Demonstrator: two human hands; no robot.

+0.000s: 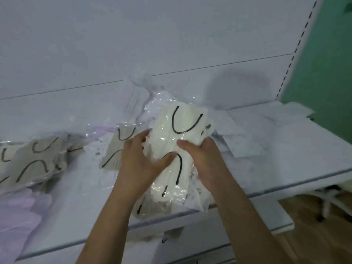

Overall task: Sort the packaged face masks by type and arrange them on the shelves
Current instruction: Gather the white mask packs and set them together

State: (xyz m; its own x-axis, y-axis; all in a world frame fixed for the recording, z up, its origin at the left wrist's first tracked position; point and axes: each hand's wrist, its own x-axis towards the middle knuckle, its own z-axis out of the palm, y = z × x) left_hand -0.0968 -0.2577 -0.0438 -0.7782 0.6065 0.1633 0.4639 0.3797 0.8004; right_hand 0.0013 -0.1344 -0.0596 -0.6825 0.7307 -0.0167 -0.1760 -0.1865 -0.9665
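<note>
A stack of clear-bagged cream masks with black ear loops (177, 122) is held over the white shelf (285, 168), near its front edge. My left hand (141, 161) grips the stack's left side, thumb across the front. My right hand (202, 159) grips its right side. Another cream mask pack (116, 149) lies just left of my left hand. More cream packs (36, 159) lie at the far left. Lilac mask packs (21, 212) sit at the front left. Flat white packs (253, 128) lie at the right of the shelf.
The shelf's white back panel (152, 44) rises behind the packs. A slotted upright (297, 46) stands at the right, next to a green wall (327, 63). A lower shelf (228, 225) shows below, with wooden floor (314, 244) and white chair legs (327, 199) at the right.
</note>
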